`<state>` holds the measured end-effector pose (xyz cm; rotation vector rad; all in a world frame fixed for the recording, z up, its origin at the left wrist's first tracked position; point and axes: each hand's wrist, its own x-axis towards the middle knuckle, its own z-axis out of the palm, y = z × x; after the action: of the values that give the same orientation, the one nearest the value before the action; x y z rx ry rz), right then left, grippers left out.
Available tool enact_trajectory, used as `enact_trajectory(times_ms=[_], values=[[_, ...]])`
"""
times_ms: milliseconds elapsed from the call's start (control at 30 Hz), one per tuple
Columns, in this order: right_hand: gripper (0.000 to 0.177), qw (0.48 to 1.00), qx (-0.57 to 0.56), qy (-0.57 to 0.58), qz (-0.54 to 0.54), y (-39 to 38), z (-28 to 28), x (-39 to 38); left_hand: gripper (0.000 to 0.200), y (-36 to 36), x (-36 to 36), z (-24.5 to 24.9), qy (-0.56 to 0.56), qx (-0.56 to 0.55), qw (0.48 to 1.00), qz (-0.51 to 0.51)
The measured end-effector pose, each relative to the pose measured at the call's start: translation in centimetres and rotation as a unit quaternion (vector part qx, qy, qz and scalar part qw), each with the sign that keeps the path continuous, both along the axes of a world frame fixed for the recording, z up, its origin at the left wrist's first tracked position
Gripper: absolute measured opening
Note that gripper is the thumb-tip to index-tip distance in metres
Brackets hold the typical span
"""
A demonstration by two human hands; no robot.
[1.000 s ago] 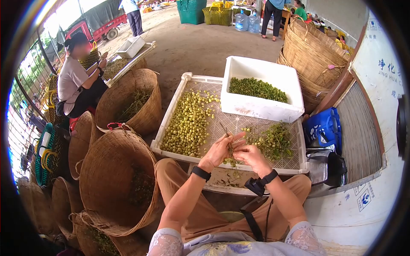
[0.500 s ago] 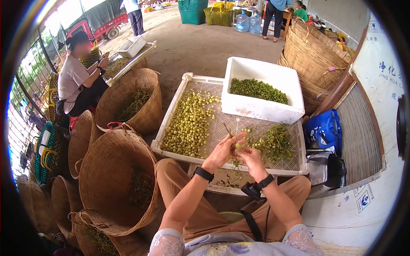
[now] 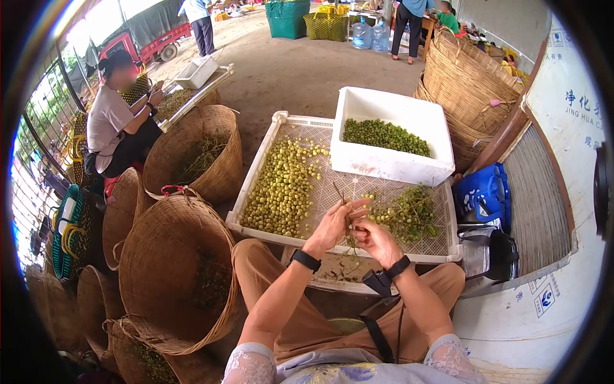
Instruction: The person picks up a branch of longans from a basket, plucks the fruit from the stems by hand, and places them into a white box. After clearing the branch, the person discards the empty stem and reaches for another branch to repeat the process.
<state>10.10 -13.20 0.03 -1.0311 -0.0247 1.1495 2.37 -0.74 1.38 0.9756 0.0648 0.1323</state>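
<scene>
Over the front edge of a white slatted tray (image 3: pixel 263 235), my left hand (image 3: pixel 331 228) is closed around a thin brown twig (image 3: pixel 338 191) that sticks up past its fingers. My right hand (image 3: pixel 378 243) meets it from the right, fingertips pinched at the twig's lower stems; what exactly they grip is hidden. Leafy sprigs with small green fruits (image 3: pixel 410 216) lie on the tray just beyond my right hand. Loose yellow-green round fruits (image 3: pixel 275 192) cover the tray's left side. A white foam box (image 3: pixel 391 168) of smaller, darker green fruits (image 3: pixel 386 137) rests on its back right.
Large wicker baskets (image 3: pixel 160 256) stand at my left, some with stems inside. A seated person (image 3: pixel 115 118) works at another tray beyond them. Tall stacked baskets (image 3: pixel 470 83) and a blue bag (image 3: pixel 484 195) are at the right.
My right fingers have shifted slightly at the twig, and the pale green fruit that showed at their tips is no longer visible. My left hand stays nearly still.
</scene>
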Motion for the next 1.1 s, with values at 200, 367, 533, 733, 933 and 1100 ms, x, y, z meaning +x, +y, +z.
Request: enact_trajectory(times_ms=[200, 367, 533, 733, 933, 1100], values=[[0.008, 0.982, -0.045, -0.185, -0.012, -0.3, 1.5, -0.3, 0.031, 0.1, 0.5, -0.9, 0.001, -0.037, 0.999, 0.025], [0.006, 0.968, 0.016, -0.231, 0.093, -1.7, -0.9, 1.7, 0.026, 1.0, 0.1, -0.5, 0.008, -0.023, 0.998, 0.055], [0.009, 0.996, 0.036, -0.069, 0.043, -3.3, -0.7, 2.3, 0.026, 1.5, -0.1, -0.1, 0.022, -0.004, 0.996, 0.084], [0.015, 0.999, 0.027, -0.009, 0.035, -3.2, -0.2, 2.0, 0.025, 1.2, 0.5, -0.5, 0.006, -0.011, 0.995, 0.103], [0.012, 0.992, 0.02, -0.093, 0.086, -2.1, 0.8, -0.4, 0.025, 0.5, 0.8, -0.1, 0.005, -0.005, 0.991, 0.136], [0.008, 0.993, 0.037, -0.108, 0.038, -2.4, -0.6, 0.3, 0.023, 1.0, 0.6, -0.2, -0.006, -0.075, 0.987, 0.144]])
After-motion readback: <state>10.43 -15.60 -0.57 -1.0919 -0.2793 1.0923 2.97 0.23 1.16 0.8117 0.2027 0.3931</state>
